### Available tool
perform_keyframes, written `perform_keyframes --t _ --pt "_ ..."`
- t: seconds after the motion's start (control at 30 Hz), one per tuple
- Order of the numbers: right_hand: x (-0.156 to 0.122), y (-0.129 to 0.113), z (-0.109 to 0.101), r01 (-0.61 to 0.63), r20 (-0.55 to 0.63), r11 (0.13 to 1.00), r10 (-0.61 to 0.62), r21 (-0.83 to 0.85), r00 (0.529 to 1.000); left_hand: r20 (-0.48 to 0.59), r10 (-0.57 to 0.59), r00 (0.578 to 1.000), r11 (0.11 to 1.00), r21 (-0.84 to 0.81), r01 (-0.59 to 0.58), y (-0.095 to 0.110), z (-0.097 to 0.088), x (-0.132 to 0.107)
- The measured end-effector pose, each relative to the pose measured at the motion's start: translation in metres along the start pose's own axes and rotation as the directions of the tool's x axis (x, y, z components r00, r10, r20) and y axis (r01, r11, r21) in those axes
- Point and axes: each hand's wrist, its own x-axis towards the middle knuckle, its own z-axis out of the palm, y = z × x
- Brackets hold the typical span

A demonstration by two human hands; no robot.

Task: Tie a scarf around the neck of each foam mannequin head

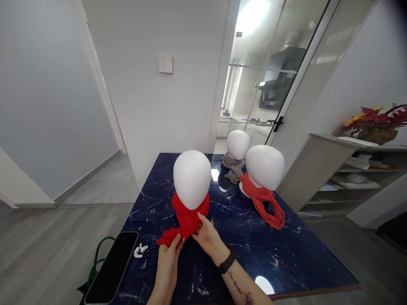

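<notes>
A red scarf (188, 218) is wrapped round the neck of a white mannequin head (192, 178) that stands upright in front of me. Its loose end trails toward the lower left. My left hand (169, 260) pinches that loose end, with thumb and fingers closed on the cloth. Just to the right, my right hand (207, 236) grips the scarf below the chin, thumb on top and fingers partly hidden under the cloth. A dark band circles my right wrist.
A white head with a coral scarf (259, 197) and another with a grey scarf (234, 167) stand at the right on the dark blue marbled table (254, 250). A phone (112, 267) and white earbuds (140, 250) lie at left. Beyond are a shelf (349, 169) and a glass door (270, 76).
</notes>
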Motion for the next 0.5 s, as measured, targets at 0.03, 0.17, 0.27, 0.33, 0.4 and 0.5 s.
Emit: perform_keyframes --t 0.03,0.17,0.27,0.33,0.4,0.5 --pt "0.002 0.001 0.002 0.022 -0.015 1.0 -0.022 0.022 1.0 0.048 0.094 0.994 0.988 0.118 -0.099 0.0 0.0 0.002" --pt "0.012 0.011 0.003 0.196 -0.054 0.98 -0.195 0.016 0.979 0.359 0.356 0.863 0.648 0.57 -0.505 0.006 0.006 0.01" --pt "0.016 0.015 -0.002 0.191 -0.062 0.981 -0.189 0.037 0.98 0.499 0.299 0.813 0.406 0.705 -0.582 0.011 0.014 0.018" --pt "0.015 0.013 -0.004 0.104 -0.034 0.991 -0.102 0.081 0.994 0.516 0.299 0.802 0.341 0.727 -0.595 0.01 0.017 0.023" --pt "0.013 0.008 -0.003 0.057 0.005 0.989 -0.058 0.135 0.998 0.509 0.311 0.802 0.329 0.734 -0.594 0.008 0.02 0.029" --pt "0.01 0.0 0.003 0.106 0.059 0.97 -0.122 0.221 0.991 0.471 0.276 0.838 0.385 0.745 -0.545 0.005 0.022 0.035"
